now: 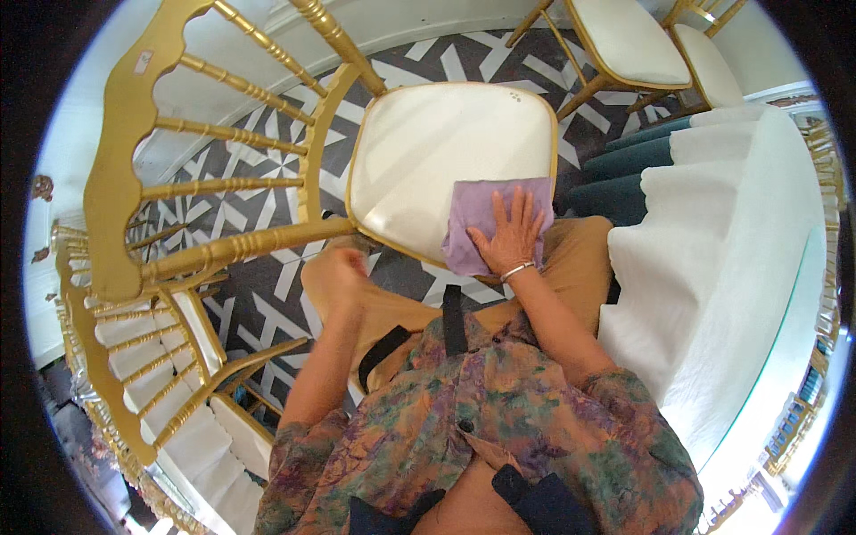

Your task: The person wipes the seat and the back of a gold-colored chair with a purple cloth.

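Observation:
A gold chair with a turned-spindle backrest point(115, 154) stands before me, its white padded seat point(428, 140) facing up. A folded purple cloth point(468, 207) lies on the seat's near right corner. My right hand point(511, 237) presses flat on this cloth with fingers spread, a silver bangle at the wrist. My left hand point(344, 267) is blurred over my knee, just below the chair's lower back post; its fingers look curled, but whether it holds something cannot be told. Small dark spots mark the seat's far right corner.
To the right is a round table with a white and dark green cloth point(709, 214) and a glass top. More gold chairs with white seats point(632, 40) stand at the upper right and others point(124, 381) at the lower left. The floor point(261, 334) has a black-and-white geometric pattern.

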The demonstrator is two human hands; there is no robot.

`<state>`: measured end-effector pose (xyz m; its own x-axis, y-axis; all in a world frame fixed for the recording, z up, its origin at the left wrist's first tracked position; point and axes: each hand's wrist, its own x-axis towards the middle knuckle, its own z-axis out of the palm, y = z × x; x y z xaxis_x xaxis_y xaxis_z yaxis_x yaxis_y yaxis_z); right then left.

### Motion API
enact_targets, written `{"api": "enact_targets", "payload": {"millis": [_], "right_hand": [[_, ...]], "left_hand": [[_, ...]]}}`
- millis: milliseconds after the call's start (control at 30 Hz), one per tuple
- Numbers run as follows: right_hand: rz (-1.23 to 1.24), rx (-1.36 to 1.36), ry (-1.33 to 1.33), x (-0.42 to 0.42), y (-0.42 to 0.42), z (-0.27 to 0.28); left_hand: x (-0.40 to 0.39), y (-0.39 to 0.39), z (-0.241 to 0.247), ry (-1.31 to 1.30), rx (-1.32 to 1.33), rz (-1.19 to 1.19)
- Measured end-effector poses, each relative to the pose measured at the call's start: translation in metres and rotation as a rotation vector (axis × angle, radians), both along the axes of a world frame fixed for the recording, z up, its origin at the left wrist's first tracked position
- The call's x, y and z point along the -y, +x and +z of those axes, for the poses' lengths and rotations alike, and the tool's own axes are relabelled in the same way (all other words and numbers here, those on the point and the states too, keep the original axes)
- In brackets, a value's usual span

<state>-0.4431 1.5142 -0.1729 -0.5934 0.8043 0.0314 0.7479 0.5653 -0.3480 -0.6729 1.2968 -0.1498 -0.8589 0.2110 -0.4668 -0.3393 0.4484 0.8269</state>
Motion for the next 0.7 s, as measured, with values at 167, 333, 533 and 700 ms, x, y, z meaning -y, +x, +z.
{"api": "enact_targets", "payload": {"millis": [167, 333, 533, 700], "right_hand": [[0.099, 0.111, 0.004, -0.01, -0.007, 0.008], [-0.038, 0.109, 0.036, -0.066, -0.044, 0.007], [-0.216, 0.184, 0.057, -0.182, -0.112, -0.009], [-0.147, 0.192, 0.068, -0.196, -0.169, -0.015]], "left_hand": [[-0.109, 0.052, -0.01, -0.095, -0.821, -0.666], [-0.13, 0.045, -0.027, -0.311, -1.029, -0.894], [-0.131, 0.048, -0.039, -0.296, -1.039, -0.853], [-0.134, 0.049, -0.042, -0.29, -1.049, -0.827]]}}
